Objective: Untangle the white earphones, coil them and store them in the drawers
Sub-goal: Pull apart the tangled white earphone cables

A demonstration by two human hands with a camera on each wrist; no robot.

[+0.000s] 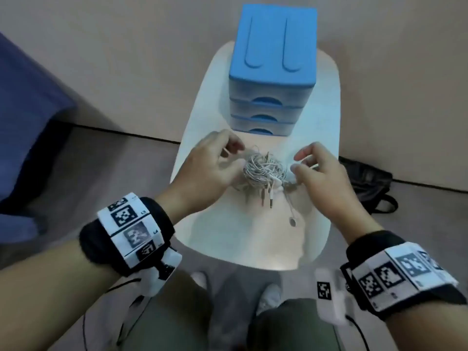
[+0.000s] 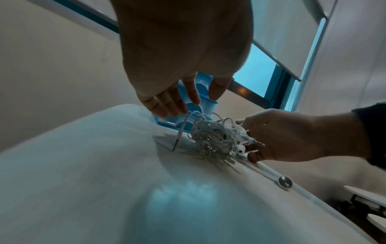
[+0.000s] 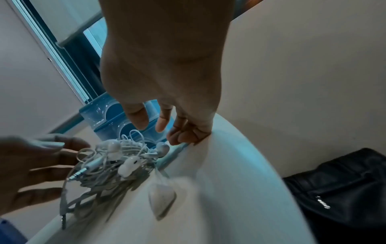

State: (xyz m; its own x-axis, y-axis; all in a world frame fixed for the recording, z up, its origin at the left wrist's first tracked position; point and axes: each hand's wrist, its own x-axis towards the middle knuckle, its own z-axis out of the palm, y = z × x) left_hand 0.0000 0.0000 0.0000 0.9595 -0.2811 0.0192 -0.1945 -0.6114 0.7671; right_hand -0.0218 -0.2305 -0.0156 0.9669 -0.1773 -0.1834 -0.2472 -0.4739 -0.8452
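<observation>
A tangled ball of white earphones (image 1: 263,171) lies on the small white table (image 1: 228,236), in front of the blue drawers (image 1: 271,105), whose three drawers are closed. One earbud (image 1: 293,221) trails loose toward me, and jack plugs (image 1: 271,201) stick out of the ball. My left hand (image 1: 234,153) hovers at the ball's left with its fingers spread and relaxed (image 2: 183,102). My right hand (image 1: 298,162) sits at the ball's right. Its thumb and forefinger are apart above the cables (image 3: 150,123), and its last two fingers are curled against the table. Neither hand plainly pinches a cable.
A black bag (image 1: 367,181) lies on the floor right of the table. Something dark blue (image 1: 25,122) fills the left side. The table is narrow, with its edges close to both hands, and my knees are under its near end.
</observation>
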